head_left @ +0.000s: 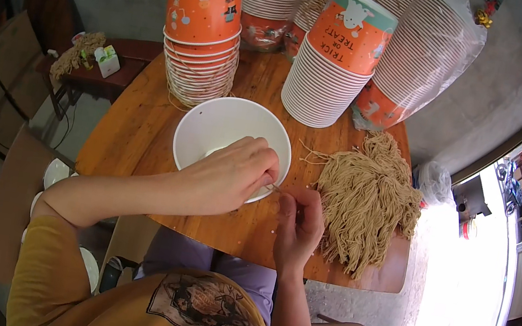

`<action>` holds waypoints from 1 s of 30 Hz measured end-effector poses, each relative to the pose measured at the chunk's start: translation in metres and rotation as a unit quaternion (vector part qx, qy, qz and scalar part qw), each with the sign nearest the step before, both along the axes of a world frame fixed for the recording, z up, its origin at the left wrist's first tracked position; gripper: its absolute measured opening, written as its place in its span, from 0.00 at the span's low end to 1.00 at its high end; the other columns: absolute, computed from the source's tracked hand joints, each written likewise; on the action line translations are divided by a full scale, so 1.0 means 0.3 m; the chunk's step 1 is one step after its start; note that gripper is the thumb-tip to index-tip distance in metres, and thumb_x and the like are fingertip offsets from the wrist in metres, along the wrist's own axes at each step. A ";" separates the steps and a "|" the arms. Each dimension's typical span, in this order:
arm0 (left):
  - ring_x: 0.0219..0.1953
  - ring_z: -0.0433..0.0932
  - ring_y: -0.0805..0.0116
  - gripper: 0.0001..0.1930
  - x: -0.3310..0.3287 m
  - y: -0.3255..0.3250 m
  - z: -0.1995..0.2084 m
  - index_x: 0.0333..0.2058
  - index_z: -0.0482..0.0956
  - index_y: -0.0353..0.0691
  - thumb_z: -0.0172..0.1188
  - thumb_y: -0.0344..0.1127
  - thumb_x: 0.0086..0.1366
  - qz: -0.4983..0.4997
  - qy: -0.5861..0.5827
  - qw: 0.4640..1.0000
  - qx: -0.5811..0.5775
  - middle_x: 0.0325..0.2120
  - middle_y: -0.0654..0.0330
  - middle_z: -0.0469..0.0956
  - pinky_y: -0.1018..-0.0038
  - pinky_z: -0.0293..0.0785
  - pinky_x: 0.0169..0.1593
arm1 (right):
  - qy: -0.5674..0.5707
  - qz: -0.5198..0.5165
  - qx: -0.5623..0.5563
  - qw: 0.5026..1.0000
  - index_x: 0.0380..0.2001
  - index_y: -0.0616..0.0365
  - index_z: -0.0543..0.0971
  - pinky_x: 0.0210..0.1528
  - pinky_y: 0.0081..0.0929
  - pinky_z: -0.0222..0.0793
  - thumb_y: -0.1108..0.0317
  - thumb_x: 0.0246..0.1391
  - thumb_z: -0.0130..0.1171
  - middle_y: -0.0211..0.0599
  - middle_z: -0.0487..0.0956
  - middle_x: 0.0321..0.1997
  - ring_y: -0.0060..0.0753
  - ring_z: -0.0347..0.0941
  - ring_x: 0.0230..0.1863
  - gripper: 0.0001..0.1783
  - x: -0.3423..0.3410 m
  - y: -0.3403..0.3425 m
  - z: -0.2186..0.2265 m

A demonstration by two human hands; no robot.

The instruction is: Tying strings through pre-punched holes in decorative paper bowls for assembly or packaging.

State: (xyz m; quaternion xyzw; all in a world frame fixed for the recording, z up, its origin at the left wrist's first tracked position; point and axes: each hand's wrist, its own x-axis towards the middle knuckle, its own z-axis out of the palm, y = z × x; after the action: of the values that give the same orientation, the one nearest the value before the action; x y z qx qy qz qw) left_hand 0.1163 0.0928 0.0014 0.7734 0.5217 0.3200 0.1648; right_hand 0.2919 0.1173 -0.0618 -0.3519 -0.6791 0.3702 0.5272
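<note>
A white paper bucket (201,130) stands mouth up on the wooden table in front of me. My left hand (236,166) reaches across its mouth, fingers closed in a pinch at the right rim. Just outside that rim, my right hand (300,227) pinches with thumb and forefinger. A short length of thin string (276,188) runs between the two hands. How it meets the bucket wall is hidden behind my left fingers. To the right of my right hand lies a loose heap of tan strings (368,200).
Behind the bucket stand two stacks of orange-and-green paper buckets, the left stack (204,7) with strings hanging around it, the right stack (335,59) leaning. Plastic-wrapped bucket stacks (422,49) stand farther back. A red bench (135,51) at left holds more string and a small carton.
</note>
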 end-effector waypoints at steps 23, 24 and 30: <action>0.42 0.70 0.51 0.05 0.010 0.003 0.010 0.35 0.68 0.37 0.54 0.25 0.61 -0.017 -0.013 1.000 0.017 0.36 0.54 0.70 0.62 0.69 0.45 | -0.146 -0.065 0.106 0.981 0.33 0.56 0.75 0.21 0.25 0.65 0.73 0.49 0.66 0.32 0.75 0.25 0.24 0.66 0.17 0.09 -0.017 -0.010 0.082; 0.42 0.70 0.51 0.05 0.008 0.005 0.008 0.35 0.68 0.37 0.54 0.25 0.61 -0.017 -0.014 1.000 0.016 0.36 0.54 0.70 0.62 0.69 0.45 | -0.154 -0.065 0.111 0.980 0.32 0.56 0.75 0.21 0.25 0.65 0.73 0.50 0.65 0.33 0.75 0.24 0.25 0.66 0.17 0.08 -0.016 -0.012 0.083; 0.40 0.70 0.50 0.07 0.001 -0.004 0.007 0.34 0.67 0.36 0.53 0.22 0.57 -0.007 0.029 0.998 0.063 0.35 0.53 0.70 0.61 0.68 0.44 | -0.153 -0.028 0.038 0.987 0.31 0.59 0.74 0.23 0.27 0.66 0.72 0.52 0.63 0.36 0.74 0.22 0.30 0.68 0.18 0.07 0.012 -0.046 0.066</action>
State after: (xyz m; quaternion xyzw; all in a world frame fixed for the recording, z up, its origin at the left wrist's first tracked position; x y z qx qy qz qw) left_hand 0.1165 0.0915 0.0036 0.7949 0.4996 0.3286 0.1023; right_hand 0.2956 0.1034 -0.0419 -0.4029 -0.7555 0.2711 0.4398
